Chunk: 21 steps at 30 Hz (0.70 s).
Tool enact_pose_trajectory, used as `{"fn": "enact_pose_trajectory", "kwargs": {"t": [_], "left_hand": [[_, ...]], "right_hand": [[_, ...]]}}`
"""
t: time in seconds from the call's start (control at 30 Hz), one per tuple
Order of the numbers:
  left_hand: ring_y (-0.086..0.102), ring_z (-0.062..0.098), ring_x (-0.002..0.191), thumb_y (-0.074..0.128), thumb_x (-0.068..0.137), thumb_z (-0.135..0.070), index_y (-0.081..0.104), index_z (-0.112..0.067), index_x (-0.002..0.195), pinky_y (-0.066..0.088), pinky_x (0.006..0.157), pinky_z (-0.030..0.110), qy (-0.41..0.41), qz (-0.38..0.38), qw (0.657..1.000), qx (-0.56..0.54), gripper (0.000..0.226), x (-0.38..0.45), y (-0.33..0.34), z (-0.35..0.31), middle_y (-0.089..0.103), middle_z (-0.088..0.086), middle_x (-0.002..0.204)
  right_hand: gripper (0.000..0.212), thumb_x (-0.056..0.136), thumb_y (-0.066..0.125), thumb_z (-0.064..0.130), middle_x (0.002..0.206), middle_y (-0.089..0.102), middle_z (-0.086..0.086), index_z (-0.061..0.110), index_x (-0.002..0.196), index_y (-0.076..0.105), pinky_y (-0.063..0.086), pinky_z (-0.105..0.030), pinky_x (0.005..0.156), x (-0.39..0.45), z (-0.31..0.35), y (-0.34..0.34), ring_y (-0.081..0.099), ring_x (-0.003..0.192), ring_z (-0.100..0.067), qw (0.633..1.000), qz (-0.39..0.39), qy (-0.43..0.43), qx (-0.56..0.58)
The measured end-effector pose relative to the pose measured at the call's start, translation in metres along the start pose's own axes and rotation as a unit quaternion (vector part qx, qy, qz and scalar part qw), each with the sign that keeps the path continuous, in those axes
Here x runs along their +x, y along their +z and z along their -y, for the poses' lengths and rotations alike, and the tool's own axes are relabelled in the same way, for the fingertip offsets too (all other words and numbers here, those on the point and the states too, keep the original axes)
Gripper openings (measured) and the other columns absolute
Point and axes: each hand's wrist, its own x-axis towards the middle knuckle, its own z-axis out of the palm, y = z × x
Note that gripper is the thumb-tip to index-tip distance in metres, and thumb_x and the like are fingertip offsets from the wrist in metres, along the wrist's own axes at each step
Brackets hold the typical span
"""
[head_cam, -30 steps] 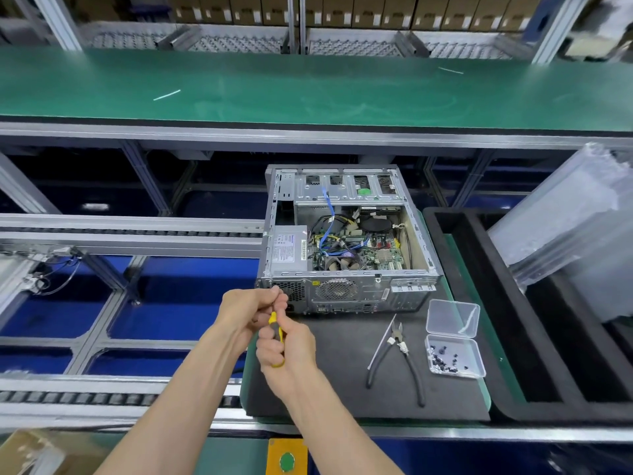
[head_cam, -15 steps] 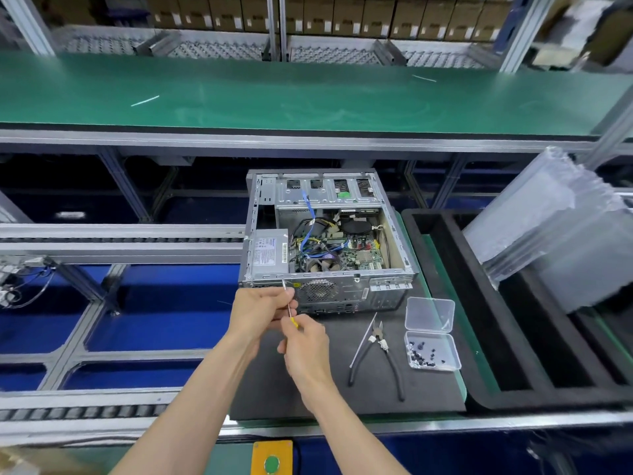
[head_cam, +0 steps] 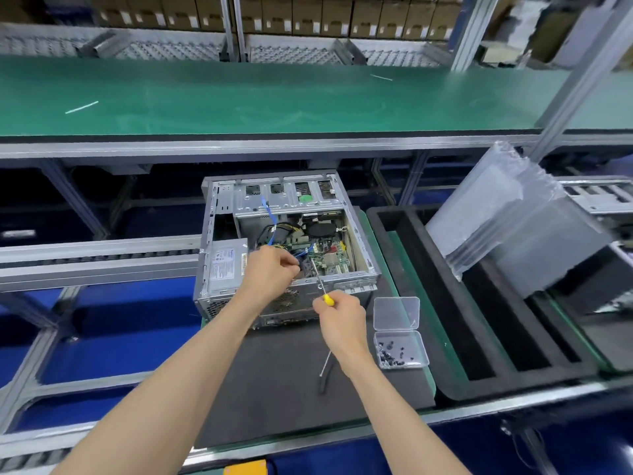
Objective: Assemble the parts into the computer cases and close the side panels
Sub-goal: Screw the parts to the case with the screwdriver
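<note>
Screwdriver (head_cam: 320, 286) was in my right hand (head_cam: 342, 320), fingers curled tight round its yellow handle just in front of the computer case (head_cam: 291, 241). Its long axis ran up and away from me, leaning a little to the left, the metal tip pointing over the near wall of the case and down into the open interior beside the motherboard (head_cam: 329, 258). My left hand (head_cam: 270, 272) was over the case too, reaching in next to the silver power supply (head_cam: 224, 265), fingertips bunched together close to the tip; I could not tell whether they pinched a screw or only the cables there. The case lay on its side on the dark mat (head_cam: 291, 371), open face up, drive bays at its far end. Right of the case, on the same mat, sat the clear screw box (head_cam: 399, 332), lid flipped back, small dark screws in its nearer half. Near my right wrist, part of the pliers (head_cam: 323, 375) showed on the mat.
</note>
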Motion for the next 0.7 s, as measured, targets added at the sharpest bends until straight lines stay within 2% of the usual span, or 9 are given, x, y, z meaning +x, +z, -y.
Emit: {"fn": "enact_pose_trajectory", "kwargs": {"t": [0.07, 0.17, 0.2, 0.27, 0.33, 0.43, 0.53, 0.63, 0.7], "left_hand": [[0.064, 0.013, 0.070, 0.074, 0.087, -0.019, 0.078, -0.013, 0.078, 0.056, 0.075, 0.033, -0.017, 0.025, 0.997, 0.066, 0.011, 0.017, 0.007, -0.005, 0.069, -0.002, 0.065], [0.056, 0.014, 0.061, 0.082, 0.080, -0.040, 0.062, -0.012, 0.061, 0.046, 0.061, 0.030, -0.063, 0.085, 0.984, 0.146, 0.039, 0.040, 0.018, -0.009, 0.060, 0.000, 0.058], [0.059, 0.018, 0.064, 0.082, 0.080, -0.040, 0.058, -0.013, 0.060, 0.045, 0.061, 0.030, -0.071, 0.102, 0.978, 0.166, 0.042, 0.045, 0.022, -0.009, 0.058, 0.001, 0.058], [0.067, 0.026, 0.079, 0.077, 0.084, -0.026, 0.060, -0.011, 0.064, 0.053, 0.069, 0.034, -0.085, 0.116, 0.974, 0.174, 0.031, 0.052, 0.027, -0.006, 0.064, 0.005, 0.066], [0.069, 0.024, 0.076, 0.073, 0.086, -0.020, 0.062, -0.009, 0.063, 0.056, 0.075, 0.036, -0.092, 0.116, 0.978, 0.148, 0.028, 0.055, 0.031, 0.000, 0.068, 0.007, 0.065], [0.064, 0.015, 0.055, 0.063, 0.096, -0.027, 0.061, -0.010, 0.072, 0.055, 0.066, 0.034, -0.096, 0.053, 0.993, 0.033, 0.030, 0.053, 0.032, 0.010, 0.067, -0.003, 0.056], [0.063, 0.017, 0.054, 0.055, 0.101, -0.027, 0.058, -0.013, 0.083, 0.051, 0.058, 0.034, -0.064, -0.043, 0.989, -0.124, 0.024, 0.048, 0.025, 0.012, 0.064, -0.003, 0.057], [0.067, 0.013, 0.064, 0.057, 0.101, -0.032, 0.063, -0.019, 0.086, 0.050, 0.066, 0.030, -0.006, -0.109, 0.984, -0.139, 0.021, 0.054, 0.006, 0.002, 0.068, -0.005, 0.068], [0.066, 0.016, 0.072, 0.061, 0.098, -0.040, 0.067, -0.023, 0.085, 0.046, 0.067, 0.031, 0.028, -0.144, 0.986, -0.077, 0.022, 0.066, -0.009, -0.003, 0.069, -0.006, 0.071]], "right_hand": [[0.033, 0.089, 0.058, 0.024, 0.060, 0.047, 0.001, 0.019, 0.062, 0.040, 0.036, -0.036, 0.061, 0.011, 0.001, -0.010, 0.043, 0.063, -0.024, 1.000, -0.015, 0.000, -0.025], [0.035, 0.090, 0.055, 0.023, 0.058, 0.047, 0.002, 0.019, 0.060, 0.037, 0.034, -0.034, 0.057, 0.030, 0.007, -0.026, 0.043, 0.060, -0.023, 0.997, -0.037, -0.014, -0.065], [0.035, 0.090, 0.055, 0.022, 0.058, 0.048, 0.002, 0.019, 0.059, 0.037, 0.034, -0.033, 0.056, 0.037, 0.009, -0.031, 0.044, 0.060, -0.023, 0.996, -0.043, -0.019, -0.076], [0.036, 0.089, 0.055, 0.020, 0.059, 0.048, 0.001, 0.019, 0.058, 0.038, 0.032, -0.031, 0.053, 0.047, 0.012, -0.039, 0.044, 0.059, -0.021, 0.994, -0.056, -0.030, -0.093], [0.035, 0.092, 0.055, 0.023, 0.062, 0.050, 0.000, 0.018, 0.060, 0.041, 0.034, -0.031, 0.053, 0.056, 0.011, -0.044, 0.046, 0.060, -0.021, 0.992, -0.061, -0.042, -0.106], [0.025, 0.098, 0.052, 0.029, 0.073, 0.062, -0.004, 0.015, 0.079, 0.061, 0.047, -0.035, 0.061, 0.066, 0.012, -0.047, 0.058, 0.070, -0.026, 0.987, -0.058, -0.075, -0.127], [0.019, 0.098, 0.054, 0.024, 0.081, 0.070, -0.002, 0.019, 0.099, 0.072, 0.053, -0.033, 0.068, 0.077, 0.018, -0.043, 0.063, 0.074, -0.023, 0.982, -0.062, -0.126, -0.125], [0.017, 0.097, 0.058, 0.020, 0.081, 0.072, -0.002, 0.020, 0.097, 0.075, 0.054, -0.034, 0.066, 0.087, 0.028, -0.033, 0.062, 0.070, -0.020, 0.974, -0.054, -0.173, -0.135], [0.019, 0.097, 0.058, 0.019, 0.083, 0.074, -0.002, 0.019, 0.094, 0.076, 0.056, -0.035, 0.064, 0.094, 0.032, -0.029, 0.064, 0.070, -0.020, 0.974, -0.041, -0.176, -0.140]]}}
